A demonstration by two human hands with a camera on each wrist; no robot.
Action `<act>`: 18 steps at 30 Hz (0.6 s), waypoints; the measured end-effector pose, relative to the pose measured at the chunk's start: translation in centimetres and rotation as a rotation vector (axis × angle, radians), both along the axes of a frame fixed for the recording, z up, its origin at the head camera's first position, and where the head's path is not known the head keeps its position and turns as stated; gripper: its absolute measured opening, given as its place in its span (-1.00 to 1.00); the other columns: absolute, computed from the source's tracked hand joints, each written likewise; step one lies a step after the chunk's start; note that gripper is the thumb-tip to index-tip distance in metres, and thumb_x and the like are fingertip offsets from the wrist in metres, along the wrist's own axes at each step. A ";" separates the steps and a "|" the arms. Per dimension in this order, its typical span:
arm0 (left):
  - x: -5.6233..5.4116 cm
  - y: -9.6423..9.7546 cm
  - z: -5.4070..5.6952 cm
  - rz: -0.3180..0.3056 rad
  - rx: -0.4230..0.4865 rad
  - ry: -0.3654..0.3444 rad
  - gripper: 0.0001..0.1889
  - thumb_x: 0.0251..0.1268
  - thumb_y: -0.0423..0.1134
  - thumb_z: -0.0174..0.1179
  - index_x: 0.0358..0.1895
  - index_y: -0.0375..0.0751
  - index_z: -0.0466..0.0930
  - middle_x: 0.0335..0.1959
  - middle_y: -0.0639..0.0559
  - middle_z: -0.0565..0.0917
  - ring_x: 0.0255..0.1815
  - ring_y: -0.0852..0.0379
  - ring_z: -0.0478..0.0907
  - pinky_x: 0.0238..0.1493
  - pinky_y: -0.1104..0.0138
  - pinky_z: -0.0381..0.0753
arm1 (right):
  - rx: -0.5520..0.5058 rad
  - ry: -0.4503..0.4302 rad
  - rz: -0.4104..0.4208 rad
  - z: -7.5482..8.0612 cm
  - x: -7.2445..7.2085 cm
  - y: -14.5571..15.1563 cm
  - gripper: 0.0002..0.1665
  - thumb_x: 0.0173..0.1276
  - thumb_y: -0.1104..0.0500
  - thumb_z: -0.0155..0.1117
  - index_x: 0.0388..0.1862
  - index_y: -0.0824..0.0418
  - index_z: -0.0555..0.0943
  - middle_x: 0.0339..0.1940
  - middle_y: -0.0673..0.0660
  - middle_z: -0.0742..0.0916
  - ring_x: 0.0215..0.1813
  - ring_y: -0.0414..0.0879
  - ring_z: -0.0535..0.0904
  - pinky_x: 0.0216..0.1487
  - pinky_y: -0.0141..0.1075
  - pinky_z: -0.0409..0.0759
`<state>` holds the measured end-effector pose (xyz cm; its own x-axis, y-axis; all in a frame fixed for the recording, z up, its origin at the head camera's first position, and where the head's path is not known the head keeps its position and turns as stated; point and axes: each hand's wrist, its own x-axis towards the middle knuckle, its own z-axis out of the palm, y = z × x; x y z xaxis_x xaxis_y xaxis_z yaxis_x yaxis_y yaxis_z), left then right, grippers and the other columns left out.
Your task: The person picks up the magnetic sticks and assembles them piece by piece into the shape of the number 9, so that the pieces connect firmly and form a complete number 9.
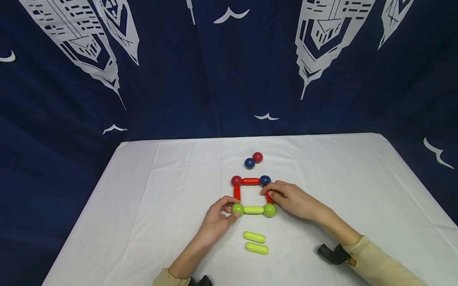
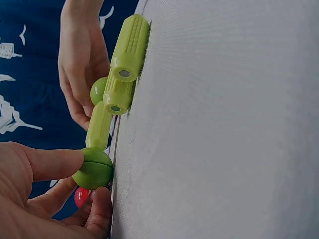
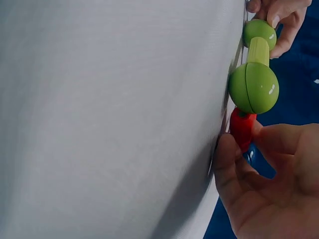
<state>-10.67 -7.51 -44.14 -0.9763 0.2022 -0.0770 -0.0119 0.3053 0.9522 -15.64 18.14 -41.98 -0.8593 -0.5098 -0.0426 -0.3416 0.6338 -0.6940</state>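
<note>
A square of magnetic rods and balls lies on the white cloth. Its far side is a red rod (image 1: 250,181) between a red ball (image 1: 236,180) and a blue ball (image 1: 265,180). The near side is a green rod (image 1: 253,210) between two green balls. My left hand (image 1: 217,220) pinches the near-left green ball (image 2: 93,169) between thumb and fingers. My right hand (image 1: 291,198) pinches the right-side red rod (image 3: 242,128), which meets the near-right green ball (image 3: 254,87). Another red rod (image 1: 237,192) forms the left side.
Two loose green rods, the upper rod (image 1: 254,237) and the lower rod (image 1: 257,248), lie on the near side of the square. Beyond it a loose blue ball (image 1: 249,163) and red ball (image 1: 257,157) sit together. A dark blue curtain (image 1: 214,79) hangs behind the table (image 1: 171,171).
</note>
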 end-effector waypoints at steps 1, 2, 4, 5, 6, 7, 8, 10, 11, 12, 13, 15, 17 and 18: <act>0.0 0.0 0.1 0.000 -0.001 0.000 -0.69 0.24 -0.45 0.27 0.05 -0.19 0.60 -0.18 -0.01 0.54 -0.17 0.05 0.40 -0.30 0.39 0.42 | -0.007 -0.006 -0.001 0.0 0.0 0.0 -0.74 0.52 0.23 0.07 0.04 0.01 0.64 -0.23 -0.03 0.59 -0.13 -0.09 0.48 -0.05 -0.16 0.48; 0.0 0.0 0.1 0.000 -0.001 0.002 -0.69 0.23 -0.45 0.27 0.05 -0.20 0.61 -0.18 -0.02 0.54 -0.17 0.05 0.40 -0.30 0.39 0.42 | -0.014 -0.013 -0.002 0.0 0.0 0.1 -0.74 0.52 0.23 0.06 0.04 0.01 0.63 -0.23 -0.03 0.59 -0.13 -0.09 0.48 -0.06 -0.16 0.48; 0.1 0.0 0.2 0.001 0.001 0.004 -0.69 0.23 -0.46 0.28 0.04 -0.19 0.61 -0.18 -0.02 0.54 -0.18 0.06 0.40 -0.31 0.39 0.42 | -0.031 -0.040 -0.006 0.0 0.0 0.2 -0.74 0.52 0.22 0.07 0.05 0.01 0.62 -0.26 -0.01 0.58 -0.18 -0.09 0.49 -0.13 -0.20 0.49; 0.1 0.1 0.2 0.002 0.000 0.006 -0.69 0.23 -0.46 0.28 0.04 -0.19 0.61 -0.18 -0.02 0.54 -0.18 0.06 0.39 -0.31 0.39 0.42 | -0.042 -0.060 -0.006 0.0 0.0 0.2 -0.74 0.51 0.22 0.08 0.07 0.01 0.61 -0.28 0.00 0.58 -0.23 -0.09 0.51 -0.17 -0.22 0.49; 0.0 0.1 0.3 0.003 -0.002 0.008 -0.69 0.23 -0.46 0.28 0.04 -0.19 0.61 -0.19 -0.02 0.54 -0.19 0.07 0.39 -0.31 0.39 0.41 | -0.054 -0.081 -0.004 0.0 0.0 0.2 -0.74 0.50 0.21 0.09 0.08 0.01 0.60 -0.29 0.02 0.58 -0.25 -0.08 0.51 -0.20 -0.24 0.50; 0.0 0.1 0.3 0.003 0.001 0.010 -0.69 0.22 -0.46 0.28 0.04 -0.19 0.61 -0.19 -0.02 0.54 -0.19 0.07 0.39 -0.32 0.39 0.41 | -0.063 -0.099 0.000 -0.1 0.0 0.3 -0.73 0.49 0.20 0.12 0.10 0.01 0.59 -0.29 0.03 0.58 -0.26 -0.08 0.51 -0.23 -0.26 0.50; 0.0 0.1 0.2 0.004 0.001 0.011 -0.69 0.22 -0.46 0.28 0.04 -0.18 0.61 -0.19 -0.02 0.54 -0.19 0.07 0.39 -0.32 0.39 0.41 | -0.071 -0.118 0.002 -0.1 0.1 0.3 -0.72 0.46 0.19 0.15 0.11 0.01 0.58 -0.29 0.04 0.58 -0.27 -0.07 0.51 -0.26 -0.28 0.50; 0.0 0.1 0.2 0.004 0.001 0.014 -0.68 0.22 -0.46 0.28 0.04 -0.18 0.61 -0.19 -0.02 0.55 -0.19 0.07 0.39 -0.33 0.39 0.41 | -0.090 -0.155 0.011 -0.2 0.0 0.4 -0.66 0.40 0.14 0.25 0.14 0.03 0.56 -0.28 0.06 0.58 -0.27 -0.04 0.51 -0.28 -0.30 0.51; 0.0 0.1 0.2 0.004 -0.002 0.015 -0.68 0.22 -0.46 0.28 0.04 -0.19 0.61 -0.19 -0.02 0.55 -0.19 0.07 0.39 -0.32 0.39 0.41 | -0.094 -0.169 0.018 -0.2 0.0 0.4 -0.61 0.36 0.11 0.31 0.15 0.03 0.55 -0.26 0.07 0.58 -0.23 -0.03 0.51 -0.27 -0.31 0.51; 0.0 0.1 0.1 0.003 -0.003 0.017 -0.68 0.22 -0.47 0.28 0.04 -0.19 0.61 -0.19 -0.02 0.55 -0.19 0.07 0.39 -0.32 0.39 0.41 | -0.095 -0.181 0.025 -0.3 0.0 0.5 -0.55 0.31 0.08 0.37 0.17 0.04 0.54 -0.23 0.07 0.57 -0.20 -0.02 0.50 -0.27 -0.32 0.52; 0.0 0.1 0.1 0.002 -0.005 0.017 -0.69 0.22 -0.47 0.28 0.03 -0.19 0.61 -0.19 -0.02 0.55 -0.19 0.07 0.39 -0.32 0.39 0.41 | -0.095 -0.193 0.031 -0.3 0.0 0.5 -0.49 0.26 0.07 0.43 0.18 0.05 0.53 -0.20 0.08 0.56 -0.18 -0.01 0.49 -0.27 -0.33 0.53; 0.0 0.1 0.0 0.001 -0.011 0.014 -0.69 0.22 -0.47 0.27 0.03 -0.20 0.61 -0.19 -0.02 0.54 -0.20 0.07 0.39 -0.32 0.39 0.42 | -0.098 -0.219 0.042 -0.3 0.0 0.6 -0.37 0.17 0.05 0.52 0.21 0.06 0.51 -0.17 0.11 0.55 -0.17 0.01 0.49 -0.28 -0.33 0.55; -0.1 0.1 0.0 0.001 -0.017 0.008 -0.69 0.23 -0.47 0.26 0.03 -0.20 0.61 -0.19 0.00 0.54 -0.20 0.07 0.39 -0.31 0.39 0.42 | -0.099 -0.233 0.050 -0.5 -0.1 0.7 -0.30 0.11 0.05 0.56 0.23 0.07 0.49 -0.14 0.11 0.53 -0.16 0.02 0.49 -0.29 -0.33 0.57; -0.1 0.1 -0.1 0.000 -0.019 0.004 -0.70 0.23 -0.47 0.26 0.03 -0.20 0.61 -0.19 0.00 0.54 -0.20 0.06 0.39 -0.31 0.39 0.43 | -0.104 -0.236 0.053 -0.5 -0.1 0.7 -0.29 0.10 0.06 0.57 0.23 0.07 0.49 -0.13 0.11 0.53 -0.15 0.02 0.48 -0.29 -0.33 0.58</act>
